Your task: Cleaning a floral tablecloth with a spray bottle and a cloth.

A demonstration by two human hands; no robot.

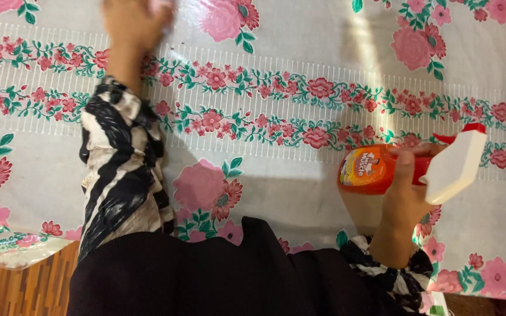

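My left hand [129, 23] reaches far across the table to the top edge of the view, closed around something pale pink, probably a cloth [162, 6], pressed on the tablecloth; it is blurred and mostly hidden. My right hand [405, 196] grips an orange spray bottle [367, 169] with a white and red trigger head [455, 164], held on its side just above the table at the right. Both arms wear black-and-white patterned sleeves.
A glossy white plastic tablecloth [300, 193] with pink roses and green leaves covers the table. Its near edge hangs at the bottom left over a wooden floor [24, 287]. My dark garment fills the bottom centre.
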